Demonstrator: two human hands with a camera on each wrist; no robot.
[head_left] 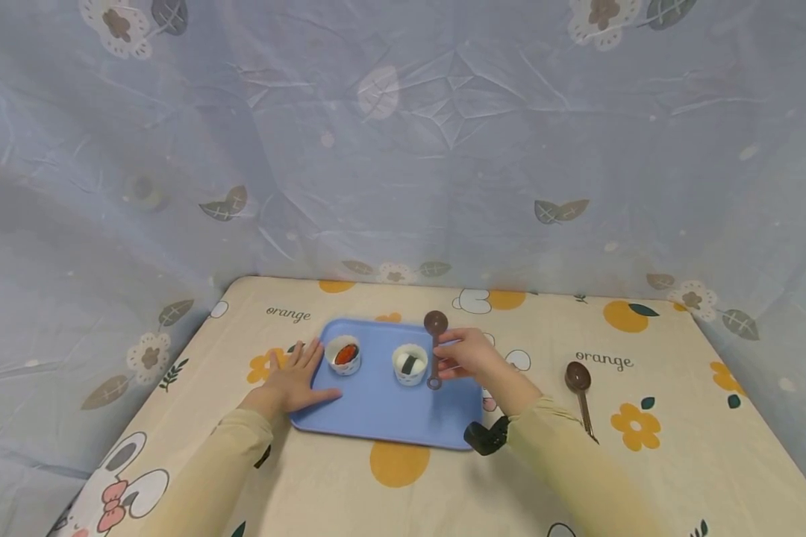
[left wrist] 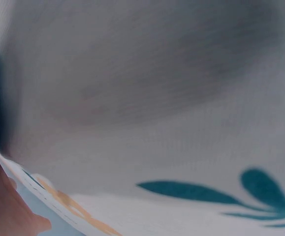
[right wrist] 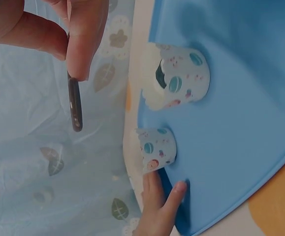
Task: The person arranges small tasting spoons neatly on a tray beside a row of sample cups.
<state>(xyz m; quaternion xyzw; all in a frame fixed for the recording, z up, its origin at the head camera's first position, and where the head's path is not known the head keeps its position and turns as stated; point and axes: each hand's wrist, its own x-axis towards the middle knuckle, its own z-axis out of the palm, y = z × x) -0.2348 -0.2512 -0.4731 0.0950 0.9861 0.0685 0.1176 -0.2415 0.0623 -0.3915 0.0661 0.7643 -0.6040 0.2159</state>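
Observation:
My right hand (head_left: pixel 469 353) pinches a brown spoon (head_left: pixel 436 324) by its handle, over the right part of a blue tray (head_left: pixel 376 410). The bowl of that spoon points to the far side, and its ringed handle end points toward me. In the right wrist view, the thumb and fingers close on the dark handle (right wrist: pixel 75 105). With fingers spread, my left hand (head_left: pixel 294 384) rests at the tray's left edge. On the tray stand two patterned paper cups (head_left: pixel 408 379): one has a white piece with a dark band, the other (head_left: pixel 349 369) an orange-red piece.
A second brown spoon (head_left: pixel 578 378) lies on the patterned tablecloth (head_left: pixel 530 328), right of the tray. A floral curtain (head_left: pixel 403 186) hangs behind the table. The left wrist view shows mostly blurred cloth with leaf prints (left wrist: pixel 191 191).

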